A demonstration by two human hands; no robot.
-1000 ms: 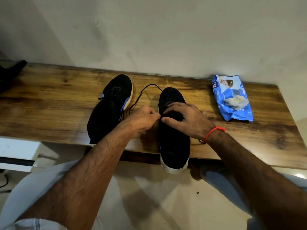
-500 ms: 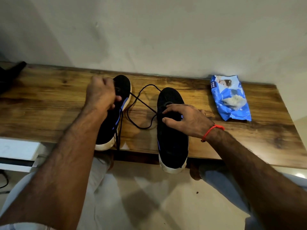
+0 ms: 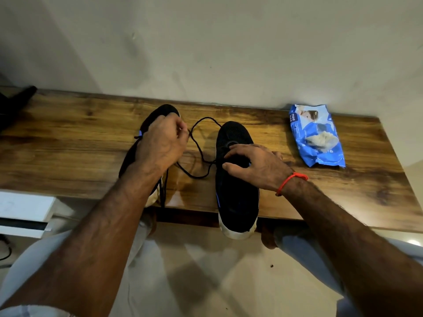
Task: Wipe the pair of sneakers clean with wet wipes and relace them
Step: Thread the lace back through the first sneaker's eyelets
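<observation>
- Lying at the far left of the wooden surface (image 3: 68, 143), a dark object (image 3: 13, 106) is cut off by the frame.
- Left hand (image 3: 162, 143) pinches the black lace (image 3: 199, 152) over the left sneaker (image 3: 137, 154).
- Right hand (image 3: 254, 165) grips the right sneaker (image 3: 235, 200), heel overhanging the edge.
- Blue wipes pack (image 3: 317, 136) lies well right.
</observation>
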